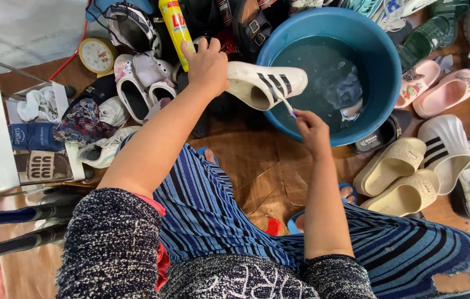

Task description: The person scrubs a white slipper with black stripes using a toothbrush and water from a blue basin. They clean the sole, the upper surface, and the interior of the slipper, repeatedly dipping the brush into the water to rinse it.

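Head view, looking down over a seated person's lap in blue striped trousers [213,210]. Item: one white shoe [262,83] with dark stripes on its side, held upper centre of the frame over the near rim of a blue basin [381,61] that contains water. Left hand [207,66]: closed round the heel end of the shoe, fingers wrapped over the back, carrying its whole weight. Right hand [311,128]: pinched shut on a thin toothbrush [286,102] whose head rests against the shoe's side just below the stripes. Handling, by judgement: the shoe looks light, moulded and fairly stiff, likely slick where wet; the heel or the opening's edge offers the firmest hold, the smooth toe the poorest. Surroundings: a yellow bottle [177,27] upper centre-left just beside the left hand; a small round clock [97,55] upper left; cream slides [395,180] and a white striped slide [446,145] at right; pink sandals [439,88] upper right; white shoes [141,83] and folded cloths at left; a brown wooden floor [262,166] beneath.
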